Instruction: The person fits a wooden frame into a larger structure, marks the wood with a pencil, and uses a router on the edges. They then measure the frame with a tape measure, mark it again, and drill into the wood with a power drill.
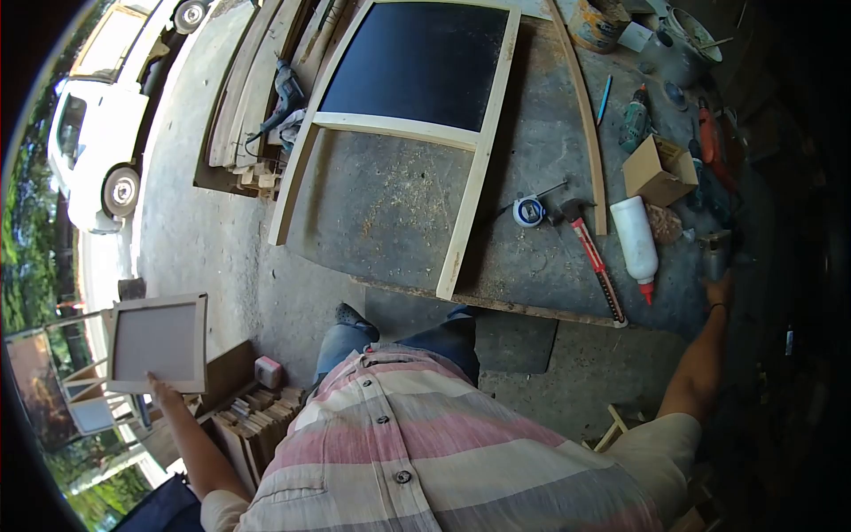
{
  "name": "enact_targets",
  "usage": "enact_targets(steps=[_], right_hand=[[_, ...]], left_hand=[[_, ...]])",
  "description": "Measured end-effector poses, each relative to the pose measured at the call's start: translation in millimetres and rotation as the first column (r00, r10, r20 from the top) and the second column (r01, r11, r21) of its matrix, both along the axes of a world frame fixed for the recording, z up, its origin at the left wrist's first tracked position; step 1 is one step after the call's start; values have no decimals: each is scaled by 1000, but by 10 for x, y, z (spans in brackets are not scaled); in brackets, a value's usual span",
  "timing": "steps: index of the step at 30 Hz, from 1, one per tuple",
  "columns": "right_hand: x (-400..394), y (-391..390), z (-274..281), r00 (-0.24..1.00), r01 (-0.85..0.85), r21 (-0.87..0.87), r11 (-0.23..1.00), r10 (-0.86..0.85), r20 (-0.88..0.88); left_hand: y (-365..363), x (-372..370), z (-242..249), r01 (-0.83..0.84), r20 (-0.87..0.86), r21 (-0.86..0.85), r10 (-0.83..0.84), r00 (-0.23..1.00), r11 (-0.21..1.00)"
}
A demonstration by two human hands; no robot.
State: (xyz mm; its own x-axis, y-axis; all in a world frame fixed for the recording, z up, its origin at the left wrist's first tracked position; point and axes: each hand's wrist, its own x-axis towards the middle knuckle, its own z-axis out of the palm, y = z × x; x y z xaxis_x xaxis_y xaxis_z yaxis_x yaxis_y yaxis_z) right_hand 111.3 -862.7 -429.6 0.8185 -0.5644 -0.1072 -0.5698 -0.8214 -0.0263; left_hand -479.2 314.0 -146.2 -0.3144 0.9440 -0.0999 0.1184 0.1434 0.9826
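My left hand (162, 393) grips the lower edge of a small wood-framed panel (154, 340) with a grey face, held up at the left, thumb on its front. On the right, my right hand (720, 289) is closed at the lower end of a dark grey tool (714, 255) with a paler top, by the bench's shadowed right edge; its kind is unclear. Near that hand lie a white bottle with a red nozzle (636, 241) and an open cardboard box (660, 172). A large wooden frame (465, 217) with a black panel (417, 62) in its upper part rests on the bench.
On the dark bench (541, 266) lie a red-handled hammer (596, 257), a tape measure (529, 211), a green drill (635, 124), a blue pencil (605, 99) and a curved wood strip (581, 106). Buckets (598, 25) stand behind. Wood pieces (253, 421) fill a box at lower left.
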Motion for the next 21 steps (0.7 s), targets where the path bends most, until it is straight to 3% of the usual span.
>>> enact_targets(steps=[1,3,7,9,11,13,15,17,19,21], right_hand=[[-78,213,145,1000,-18,-6,1000,18,-1],[-335,933,636,974,215,320,923,-228,4],[-872,1167,620,922,202,478,855,-331,202],[-1112,998,530,793,222,571,790,-487,365],[-1529,1403,899,739,232,679,697,-580,342],[-1995,1805,1121,688,156,758,634,-620,377],[-2485,2753,1603,615,170,734,658,-653,443],[-2888,3101,1625,633,117,714,691,-606,483],[-3261,3548,1633,642,68,697,714,-566,517],[-3537,4148,1671,687,-100,627,772,-402,605]], left_hand=[[6,40,-65,-35,-8,-11,35,999,999],[-9,107,-237,-6,-42,21,7,999,1000],[593,-195,-801,40,0,-19,-40,999,999],[705,-306,-1059,87,96,-79,-79,992,993],[834,-593,-1371,127,201,-131,-99,975,983],[995,-1006,-1711,289,222,10,-284,933,957],[976,-1273,-1840,259,298,-16,-243,923,966],[777,-1404,-1776,131,41,116,-137,990,985],[849,-1708,-1874,76,-4,112,-76,997,991],[962,-2026,-2020,123,-41,76,-121,992,989]])
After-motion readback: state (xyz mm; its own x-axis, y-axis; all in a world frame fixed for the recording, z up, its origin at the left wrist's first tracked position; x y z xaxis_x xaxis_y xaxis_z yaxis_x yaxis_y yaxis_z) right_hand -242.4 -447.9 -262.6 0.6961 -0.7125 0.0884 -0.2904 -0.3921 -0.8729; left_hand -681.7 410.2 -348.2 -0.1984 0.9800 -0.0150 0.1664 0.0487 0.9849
